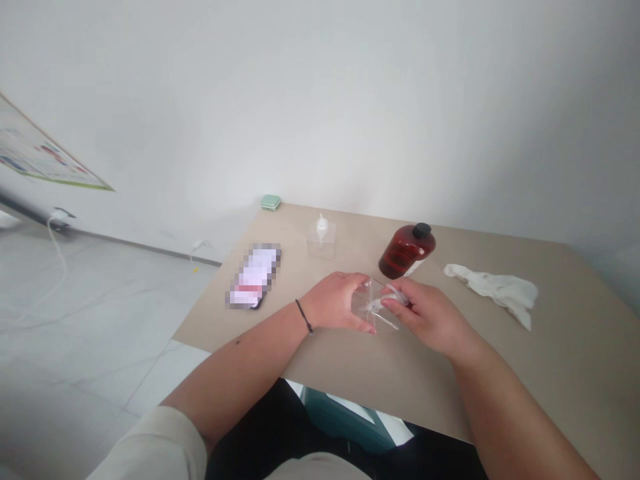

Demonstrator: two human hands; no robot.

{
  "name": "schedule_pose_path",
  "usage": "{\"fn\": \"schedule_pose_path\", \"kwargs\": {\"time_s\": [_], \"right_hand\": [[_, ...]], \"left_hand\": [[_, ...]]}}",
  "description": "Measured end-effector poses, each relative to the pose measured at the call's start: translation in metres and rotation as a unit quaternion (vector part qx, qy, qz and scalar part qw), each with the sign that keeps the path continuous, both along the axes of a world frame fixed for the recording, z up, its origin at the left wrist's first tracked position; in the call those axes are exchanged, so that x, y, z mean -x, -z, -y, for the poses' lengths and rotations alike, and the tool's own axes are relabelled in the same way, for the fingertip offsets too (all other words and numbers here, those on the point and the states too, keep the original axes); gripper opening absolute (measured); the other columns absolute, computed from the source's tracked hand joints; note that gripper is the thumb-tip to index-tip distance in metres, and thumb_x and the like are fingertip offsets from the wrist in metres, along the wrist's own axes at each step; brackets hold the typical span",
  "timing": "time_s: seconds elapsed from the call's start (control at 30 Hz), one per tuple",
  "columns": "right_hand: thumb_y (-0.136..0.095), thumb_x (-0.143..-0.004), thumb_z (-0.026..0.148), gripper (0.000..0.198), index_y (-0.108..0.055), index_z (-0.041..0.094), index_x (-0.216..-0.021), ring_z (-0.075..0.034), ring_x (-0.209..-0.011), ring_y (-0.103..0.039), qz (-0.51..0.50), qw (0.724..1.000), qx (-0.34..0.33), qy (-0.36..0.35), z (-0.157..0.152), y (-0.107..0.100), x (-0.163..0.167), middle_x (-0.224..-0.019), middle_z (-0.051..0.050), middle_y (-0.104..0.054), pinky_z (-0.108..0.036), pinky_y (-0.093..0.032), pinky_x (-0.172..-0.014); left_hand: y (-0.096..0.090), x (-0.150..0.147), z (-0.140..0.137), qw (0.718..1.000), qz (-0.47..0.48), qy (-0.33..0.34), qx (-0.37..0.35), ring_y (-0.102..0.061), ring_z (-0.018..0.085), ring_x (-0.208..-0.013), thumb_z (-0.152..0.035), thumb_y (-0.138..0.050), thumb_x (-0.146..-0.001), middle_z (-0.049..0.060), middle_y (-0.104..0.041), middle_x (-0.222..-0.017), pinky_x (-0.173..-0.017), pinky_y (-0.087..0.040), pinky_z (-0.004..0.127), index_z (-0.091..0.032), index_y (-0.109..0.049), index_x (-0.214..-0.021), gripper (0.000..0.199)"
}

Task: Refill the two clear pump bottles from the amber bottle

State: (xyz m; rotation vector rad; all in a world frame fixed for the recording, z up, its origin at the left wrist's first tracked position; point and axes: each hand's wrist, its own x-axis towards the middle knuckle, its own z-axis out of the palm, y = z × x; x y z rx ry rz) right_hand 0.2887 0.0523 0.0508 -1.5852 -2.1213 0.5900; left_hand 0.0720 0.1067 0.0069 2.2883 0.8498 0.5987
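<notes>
Leftmost on the table, a phone lies face up, to the left of the left hand and slightly beyond it. A small green box sits farther out, past the phone at the table's far corner. A pump bottle stands upright beyond the left hand, near it but not touching.

The left hand wraps a clear container, thumb on the near side and fingers on the far side. The container is positioned between the two hands; its long axis appears to run crosswise, from the left palm toward the right fingertips. At its right end, the right hand pinches a white pump between thumb and forefinger. Whether the pump is seated in the container cannot be told. The left hand is nearer the container's body; the right hand is nearer the pump end.

Just beyond the right hand is a red bottle with a black cap. To the right of the right hand, a crumpled white cloth lies well apart from the left hand.
</notes>
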Motion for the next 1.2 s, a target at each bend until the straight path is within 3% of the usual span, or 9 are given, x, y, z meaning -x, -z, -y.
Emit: {"fn": "schedule_pose_path", "kwargs": {"time_s": [0.27, 0.37, 0.5, 0.67, 0.87, 1.07, 1.2], "right_hand": [[-0.05, -0.1, 0.041, 0.026, -0.068, 0.023, -0.095, -0.022, -0.077, -0.066, 0.036, 0.991, -0.057, -0.111, 0.007, -0.006, 0.002, -0.087, -0.007, -0.074, -0.032, -0.045, -0.067], [-0.056, -0.096, 0.042, 0.024, -0.069, 0.023, -0.105, -0.022, -0.076, -0.067, 0.056, 0.996, -0.035, -0.057, 0.013, -0.01, 0.006, -0.091, -0.006, -0.075, -0.031, -0.046, -0.065], [-0.06, -0.091, 0.044, 0.022, -0.07, 0.025, -0.095, -0.02, -0.06, -0.062, 0.081, 0.995, 0.026, 0.043, 0.021, -0.016, 0.012, -0.07, -0.001, -0.07, -0.029, -0.039, -0.054], [-0.056, -0.091, 0.039, 0.02, -0.07, 0.025, -0.097, -0.019, -0.065, -0.063, 0.08, 0.997, 0.012, 0.008, 0.024, -0.022, 0.018, -0.082, -0.003, -0.073, -0.029, -0.042, -0.059], [-0.056, -0.093, 0.043, 0.023, -0.07, 0.026, -0.097, -0.021, -0.062, -0.062, 0.124, 0.988, 0.04, 0.083, 0.024, -0.024, 0.027, -0.074, -0.002, -0.071, -0.029, -0.037, -0.056], [-0.059, -0.089, 0.041, 0.029, -0.069, 0.024, -0.11, -0.022, -0.074, -0.067, 0.088, 0.994, 0.0, 0.069, 0.023, -0.019, 0.028, -0.1, -0.006, -0.076, -0.031, -0.046, -0.064], [-0.064, -0.087, 0.051, 0.036, -0.068, 0.027, -0.113, -0.025, -0.075, -0.069, 0.122, 0.984, 0.038, 0.125, 0.026, -0.018, 0.032, -0.091, -0.004, -0.077, -0.032, -0.043, -0.063]], "left_hand": [[0.003, 0.005, 0.005, 1.0, 0.0, 0.014, 0.016, -0.071, 0.035, -0.104, -0.06, -0.092, -0.06, 0.015, -0.074, -0.115, -0.095, -0.054, 0.048, -0.016, -0.062, -0.121, 0.081], [0.004, 0.005, 0.006, 1.0, -0.003, 0.011, 0.007, -0.069, 0.036, -0.108, -0.061, -0.091, -0.06, 0.016, -0.071, -0.118, -0.098, -0.053, 0.05, -0.015, -0.06, -0.123, 0.084], [0.005, 0.003, 0.008, 1.0, -0.017, 0.011, -0.017, -0.068, 0.037, -0.112, -0.061, -0.09, -0.062, 0.017, -0.069, -0.121, -0.104, -0.05, 0.053, -0.016, -0.06, -0.122, 0.081], [0.005, 0.003, 0.008, 0.999, -0.024, 0.016, -0.022, -0.068, 0.037, -0.111, -0.06, -0.091, -0.062, 0.016, -0.069, -0.12, -0.103, -0.05, 0.053, -0.016, -0.059, -0.123, 0.081], [0.007, 0.004, 0.008, 1.0, -0.023, 0.002, -0.017, -0.068, 0.038, -0.111, -0.061, -0.088, -0.065, 0.017, -0.069, -0.122, -0.102, -0.05, 0.053, -0.016, -0.058, -0.126, 0.082], [0.011, 0.005, 0.009, 1.0, -0.015, -0.013, -0.016, -0.068, 0.035, -0.106, -0.06, -0.09, -0.062, 0.013, -0.07, -0.117, -0.098, -0.051, 0.05, -0.018, -0.059, -0.12, 0.078], [0.012, 0.005, 0.01, 1.0, -0.01, -0.013, -0.018, -0.068, 0.035, -0.108, -0.058, -0.09, -0.063, 0.013, -0.069, -0.119, -0.098, -0.051, 0.049, -0.018, -0.057, -0.123, 0.079]]}}
